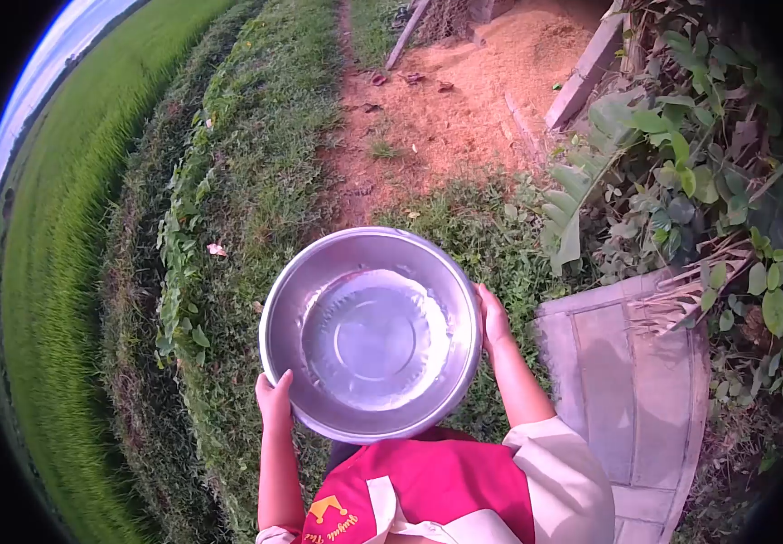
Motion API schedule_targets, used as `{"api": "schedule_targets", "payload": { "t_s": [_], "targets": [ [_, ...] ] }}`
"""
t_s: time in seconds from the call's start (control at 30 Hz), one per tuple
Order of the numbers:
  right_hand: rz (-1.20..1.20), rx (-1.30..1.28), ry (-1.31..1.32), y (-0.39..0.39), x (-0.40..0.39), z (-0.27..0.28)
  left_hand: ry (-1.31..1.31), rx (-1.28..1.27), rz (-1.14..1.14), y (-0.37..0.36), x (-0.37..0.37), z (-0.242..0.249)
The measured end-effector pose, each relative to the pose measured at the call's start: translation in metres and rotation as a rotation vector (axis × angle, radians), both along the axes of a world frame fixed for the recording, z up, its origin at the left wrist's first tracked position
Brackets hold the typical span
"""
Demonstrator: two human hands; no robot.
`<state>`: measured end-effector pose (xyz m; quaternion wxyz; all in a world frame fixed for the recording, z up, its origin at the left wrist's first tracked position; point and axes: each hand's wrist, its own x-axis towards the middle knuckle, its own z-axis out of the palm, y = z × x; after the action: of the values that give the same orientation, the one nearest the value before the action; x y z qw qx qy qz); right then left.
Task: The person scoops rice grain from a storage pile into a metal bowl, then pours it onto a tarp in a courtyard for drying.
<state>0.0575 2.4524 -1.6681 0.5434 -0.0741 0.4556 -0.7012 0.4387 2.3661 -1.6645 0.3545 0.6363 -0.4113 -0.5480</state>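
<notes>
A wide, round metal basin [373, 328] is held out level in front of my body, with nothing lying inside it. My left hand [275, 395] grips its lower left rim, the thumb over the edge and the other fingers hidden behind. On the right side, my right hand [493, 317] is closed around the rim, its fingers mostly out of sight beneath the basin. Below the basin shows the red apron [446, 480] I wear over a cream shirt.
Grass [274, 154] and a dirt path [355, 136] run ahead. A sawdust-like orange heap [532, 45] lies beyond, beside slanted posts [586, 72]. Leafy plants [681, 172] crowd the right above a paved slab [618, 390]. A green field [65, 299] stretches along the left.
</notes>
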Motion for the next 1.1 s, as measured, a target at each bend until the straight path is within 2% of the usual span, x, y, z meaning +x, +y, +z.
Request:
{"api": "schedule_targets", "payload": {
  "t_s": [0.07, 0.17, 0.27, 0.37, 0.47, 0.53, 0.67, 0.73, 0.87, 0.93, 1.0, 1.1],
  "targets": [
    [-0.060, 0.012, 0.042, -0.069, -0.023, -0.009, 0.053, 0.048, 0.040, -0.073, -0.019, -0.020],
    [-0.011, -0.006, 0.089, -0.148, -0.067, -0.012, 0.092, 0.078, -0.013, -0.173, -0.059, -0.009],
    [-0.020, 0.008, 0.189, -0.199, -0.103, 0.014, 0.049, 0.136, -0.076, -0.265, -0.119, 0.018],
    [-0.109, 0.053, 0.272, -0.237, -0.154, 0.006, 0.057, 0.125, -0.182, -0.350, -0.188, 0.012],
    [-0.153, 0.120, 0.295, -0.273, -0.214, -0.009, 0.042, 0.108, -0.270, -0.416, -0.264, 0.003],
    [-0.115, 0.262, 0.436, -0.304, -0.263, -0.025, -0.003, 0.084, -0.326, -0.464, -0.318, -0.004],
    [-0.125, 0.299, 0.407, -0.357, -0.334, -0.038, -0.047, 0.094, -0.377, -0.548, -0.412, -0.009],
    [-0.261, 0.300, 0.344, -0.388, -0.354, -0.027, -0.079, 0.128, -0.387, -0.584, -0.450, -0.002],
    [-0.226, 0.369, 0.393, -0.459, -0.398, -0.011, -0.065, 0.042, -0.351, -0.651, -0.519, -0.003],
    [-0.193, 0.369, 0.201, -0.495, -0.421, -0.015, -0.043, 0.016, -0.356, -0.691, -0.557, -0.015],
    [-0.113, 0.317, -0.111, -0.531, -0.449, -0.032, -0.047, 0.045, -0.359, -0.739, -0.602, -0.032],
    [-0.114, 0.331, -0.262, -0.592, -0.505, -0.054, -0.051, 0.054, -0.434, -0.827, -0.679, -0.069]
  ]
}}
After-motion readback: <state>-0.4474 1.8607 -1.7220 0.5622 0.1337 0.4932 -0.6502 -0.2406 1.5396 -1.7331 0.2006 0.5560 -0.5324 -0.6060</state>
